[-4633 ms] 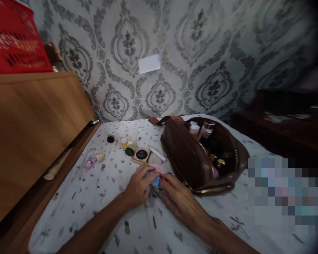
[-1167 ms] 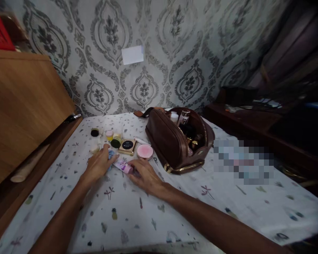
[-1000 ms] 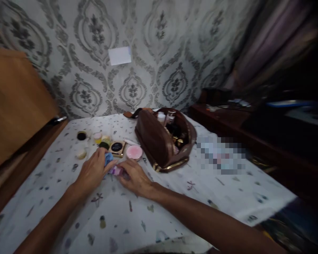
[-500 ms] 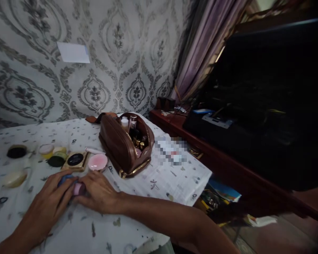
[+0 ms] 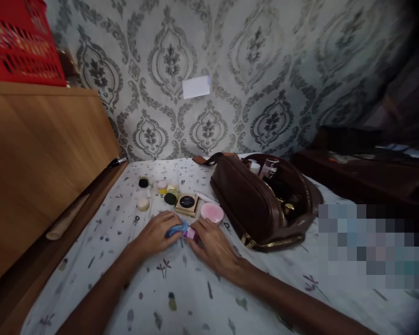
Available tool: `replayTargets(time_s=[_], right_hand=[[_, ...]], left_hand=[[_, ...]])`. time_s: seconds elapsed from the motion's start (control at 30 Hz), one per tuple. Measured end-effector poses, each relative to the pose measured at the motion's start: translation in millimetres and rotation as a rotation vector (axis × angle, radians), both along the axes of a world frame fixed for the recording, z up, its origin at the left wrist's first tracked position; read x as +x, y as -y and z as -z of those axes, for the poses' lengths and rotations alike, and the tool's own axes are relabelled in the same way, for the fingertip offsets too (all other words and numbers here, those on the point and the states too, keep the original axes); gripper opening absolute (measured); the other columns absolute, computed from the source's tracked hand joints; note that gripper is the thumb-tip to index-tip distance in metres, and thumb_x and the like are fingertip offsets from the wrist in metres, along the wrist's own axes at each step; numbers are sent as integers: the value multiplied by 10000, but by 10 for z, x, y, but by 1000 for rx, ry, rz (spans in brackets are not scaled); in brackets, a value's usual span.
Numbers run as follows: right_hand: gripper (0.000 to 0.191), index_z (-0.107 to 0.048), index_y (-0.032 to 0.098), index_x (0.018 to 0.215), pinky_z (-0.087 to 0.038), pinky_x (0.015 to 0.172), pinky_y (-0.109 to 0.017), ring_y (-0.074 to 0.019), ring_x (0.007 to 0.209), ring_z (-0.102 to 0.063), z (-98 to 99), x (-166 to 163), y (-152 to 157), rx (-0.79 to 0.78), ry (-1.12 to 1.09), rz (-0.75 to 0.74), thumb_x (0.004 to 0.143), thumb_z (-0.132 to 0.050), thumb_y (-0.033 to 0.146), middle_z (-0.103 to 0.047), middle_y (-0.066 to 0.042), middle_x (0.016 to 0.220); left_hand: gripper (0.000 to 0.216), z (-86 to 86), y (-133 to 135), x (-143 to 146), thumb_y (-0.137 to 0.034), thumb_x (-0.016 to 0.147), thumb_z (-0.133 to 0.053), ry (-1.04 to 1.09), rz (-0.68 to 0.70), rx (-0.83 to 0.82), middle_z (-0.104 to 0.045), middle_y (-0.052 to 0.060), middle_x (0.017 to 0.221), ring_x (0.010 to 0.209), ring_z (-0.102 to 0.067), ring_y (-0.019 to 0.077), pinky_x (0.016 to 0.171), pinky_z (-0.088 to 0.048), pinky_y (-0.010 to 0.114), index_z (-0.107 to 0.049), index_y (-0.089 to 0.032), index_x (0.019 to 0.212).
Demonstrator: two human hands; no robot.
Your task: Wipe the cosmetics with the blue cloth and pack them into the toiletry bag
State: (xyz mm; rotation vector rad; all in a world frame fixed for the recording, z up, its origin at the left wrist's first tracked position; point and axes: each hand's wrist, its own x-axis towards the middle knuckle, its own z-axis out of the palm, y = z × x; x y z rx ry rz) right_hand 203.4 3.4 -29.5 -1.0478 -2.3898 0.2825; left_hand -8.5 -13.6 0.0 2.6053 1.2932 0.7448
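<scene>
My left hand (image 5: 158,234) is closed around a blue, soft-looking item (image 5: 176,229), low over the printed cloth (image 5: 192,298). Against its right end, my right hand (image 5: 216,246) grips a small lilac piece (image 5: 190,233) between thumb and fingers. Whether the two are one object I cannot tell. Just beyond the hands lie a round pink compact (image 5: 212,212) and a square gold compact (image 5: 187,204) with a black round centre. A slim white tube (image 5: 206,197) rests behind the pink one. Several small pots, including a dark green one (image 5: 171,197), sit further left.
An open brown toiletry bag (image 5: 246,200) with cosmetics inside stands to the right. A wooden cabinet (image 5: 49,153) borders the left side, with a red basket (image 5: 24,70) on top. The patterned wall (image 5: 237,107) rises behind.
The view has swung left, bringing the cabinet and basket in and shifting the bag rightward. Both hands stay together at the blue and lilac item, which now shows more plainly.
</scene>
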Motion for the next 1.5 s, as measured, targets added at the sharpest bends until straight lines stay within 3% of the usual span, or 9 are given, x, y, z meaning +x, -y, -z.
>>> replayTargets(time_s=[0.17,0.43,0.67,0.8,0.97,1.13,1.5], right_hand=[[120,-637,164,956,-487,818,-369,-242,897,-607,68,51,6,39,-51,-54,944,-609,280,-663,-91,931],[200,-641,149,1102,-496,837,-380,-256,955,-624,39,126,-20,-53,-66,-71,948,-596,267,-672,-115,1016],[238,-637,183,1170,-526,786,-339,-215,882,-650,32,210,-54,-90,-201,-114,938,-598,221,-662,-85,1026],[229,-650,186,1134,-527,779,-316,-198,859,-637,24,209,-46,-118,-269,-130,905,-647,194,-651,-63,978],[254,-627,195,1146,-531,770,-316,-196,857,-626,67,181,-38,-129,-344,-127,893,-648,183,-643,-55,973],[239,-601,200,1108,-531,753,-310,-179,804,-620,133,178,-53,-125,-426,-123,877,-646,161,-636,-40,944],[129,-599,220,1051,-534,803,-319,-191,901,-612,59,185,-9,-94,-406,-185,929,-585,181,-608,-62,1008]], left_hand=[[217,-56,-30,-123,-147,871,-542,50,16,-151,-676,66,1118,1028,-635,199,928,-507,323,-681,-207,1028],[167,-88,-81,-300,-176,834,-534,6,-108,-239,-670,30,985,862,-641,170,812,-492,291,-686,-200,900],[160,-79,-56,-271,-238,913,-495,-161,-267,-99,-651,32,913,830,-613,194,731,-458,309,-648,-191,913],[183,-59,-32,-199,-241,936,-477,-155,-316,16,-642,43,877,819,-611,199,705,-465,313,-643,-181,890],[205,-6,63,49,-219,981,-482,56,-132,225,-660,87,1047,978,-621,203,861,-518,337,-661,-177,1071],[255,58,131,225,-201,989,-494,92,16,273,-646,119,1169,1093,-602,225,946,-522,398,-633,-199,1202],[268,-20,126,200,-284,990,-484,-19,-75,179,-640,103,1141,1055,-599,243,893,-536,393,-631,-209,1200]])
